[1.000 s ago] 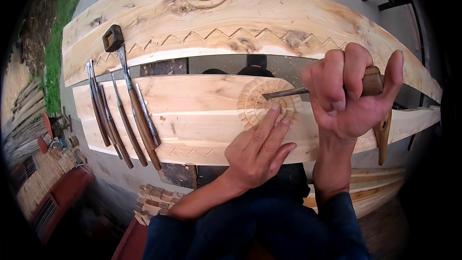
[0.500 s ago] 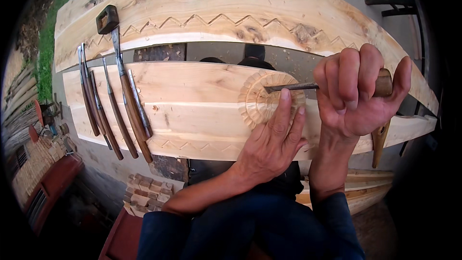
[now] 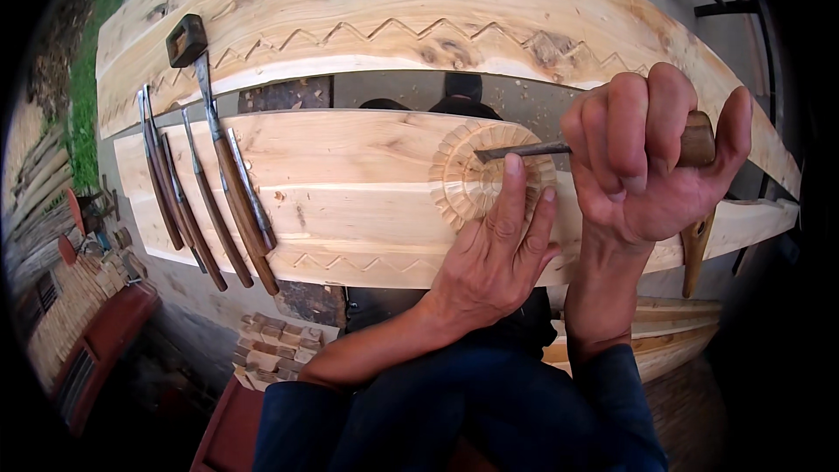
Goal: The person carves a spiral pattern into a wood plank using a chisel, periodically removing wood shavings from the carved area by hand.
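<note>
My right hand (image 3: 634, 157) is wrapped round the wooden handle of a carving chisel (image 3: 535, 149), whose metal blade points left. The blade's tip rests near the middle of a round carved rosette (image 3: 454, 188) with notched petals round its rim. Lying on the rosette's near edge, my left hand (image 3: 489, 267) has its fingers stretched out, and the index fingertip presses against the blade. The rosette is cut into a pale wooden board (image 3: 350, 153) with a faint zigzag along its near edge. My fingers hide part of the carving.
Several chisels (image 3: 205, 197) and an adze-like tool with a square dark head (image 3: 186, 41) lie on the board's left part. Beyond it is a larger zigzag-carved board (image 3: 306, 0). A wooden handle (image 3: 696, 253) juts out beside my right wrist. Small wood blocks (image 3: 275, 345) are stacked lower left.
The view has shifted slightly. Both hands and the chisel stay almost in place, with the tip still near the rosette's middle.
</note>
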The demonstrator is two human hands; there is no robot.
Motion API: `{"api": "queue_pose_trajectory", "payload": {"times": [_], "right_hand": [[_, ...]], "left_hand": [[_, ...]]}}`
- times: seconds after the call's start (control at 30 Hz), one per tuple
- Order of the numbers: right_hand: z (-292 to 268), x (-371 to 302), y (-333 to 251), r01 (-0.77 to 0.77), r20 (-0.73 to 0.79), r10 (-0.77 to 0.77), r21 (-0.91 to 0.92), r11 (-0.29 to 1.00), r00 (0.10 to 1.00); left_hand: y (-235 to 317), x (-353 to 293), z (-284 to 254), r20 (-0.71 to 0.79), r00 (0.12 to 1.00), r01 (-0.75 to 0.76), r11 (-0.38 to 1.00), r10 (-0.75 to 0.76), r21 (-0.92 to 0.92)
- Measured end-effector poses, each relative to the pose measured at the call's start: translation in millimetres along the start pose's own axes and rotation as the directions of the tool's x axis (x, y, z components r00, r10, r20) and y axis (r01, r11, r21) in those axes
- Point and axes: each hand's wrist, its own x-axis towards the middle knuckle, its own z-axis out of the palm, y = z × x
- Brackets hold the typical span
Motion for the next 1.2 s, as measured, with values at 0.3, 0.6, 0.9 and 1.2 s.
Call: {"api": "queue_pose_trajectory", "payload": {"times": [0.3,0.6,0.9,1.2], "right_hand": [[-3.4,1.1,0.3,0.013,0.036,-0.013,0.003,1.0,0.999],[-6.3,1.7,0.2,-0.004,0.07,0.004,0.006,1.0,0.998],[-7.3,1.5,-0.4,-0.018,0.099,0.018,0.001,1.0,0.995],[-6.7,1.6,-0.5,-0.018,0.085,0.019,-0.021,1.0,0.996]], "left_hand": [[-0.2,0.4,-0.9,0.019,1.0,-0.004,1.0,0.004,0.026],[-0.6,0.5,0.9,-0.003,1.0,0.0,1.0,0.0,0.02],[-0.5,0.5,-0.1,0.001,1.0,-0.002,1.0,0.002,0.03],[-0.9,0.5,0.2,-0.013,1.0,-0.004,1.0,0.004,0.018]]}}
